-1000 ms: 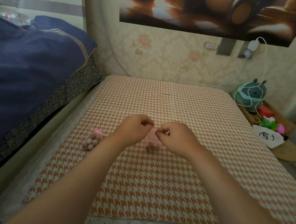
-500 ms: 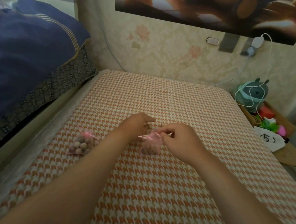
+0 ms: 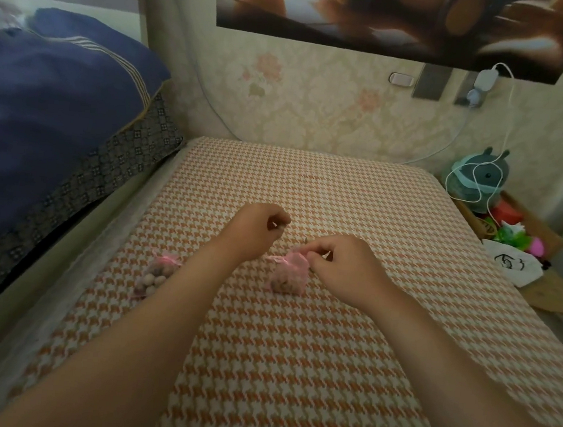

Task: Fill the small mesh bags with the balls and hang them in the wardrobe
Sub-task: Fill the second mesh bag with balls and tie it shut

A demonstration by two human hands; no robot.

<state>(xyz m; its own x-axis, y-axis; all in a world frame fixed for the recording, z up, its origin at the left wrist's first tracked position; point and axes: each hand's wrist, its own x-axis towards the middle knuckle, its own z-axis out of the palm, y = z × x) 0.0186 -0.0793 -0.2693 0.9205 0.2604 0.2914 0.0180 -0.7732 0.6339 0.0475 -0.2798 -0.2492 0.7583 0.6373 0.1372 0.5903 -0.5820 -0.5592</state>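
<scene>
Head view, left to right. A navy blue quilt (image 3: 49, 115) is heaped far left, over a dark patterned blanket (image 3: 105, 175). Beside that is the bed with the orange-and-white houndstooth cover (image 3: 292, 369), my work surface.

On the cover's left part lies one small pink mesh bag (image 3: 161, 267), tied with a pink ribbon. Pale round balls (image 3: 151, 281) show through the mesh. It sits left of my left hand and nearer to me, touching neither hand.

My left hand (image 3: 254, 228) is over the cover with its fingers curled in. Something small and dark shows at the fingertips, and I can't tell whether it grips anything. The hands are apart, with a gap between them.

The second pink mesh bag (image 3: 289, 277) stands on the cover between the hands, full of balls, neck gathered. My right hand (image 3: 340, 267) pinches that neck with thumb and fingertips.

Far right, off the bed, there's a teal plush toy (image 3: 479, 177) with a white charging cable (image 3: 503, 131) draped over it. Next to it is a white cloth with a black drawing (image 3: 512, 265).
</scene>
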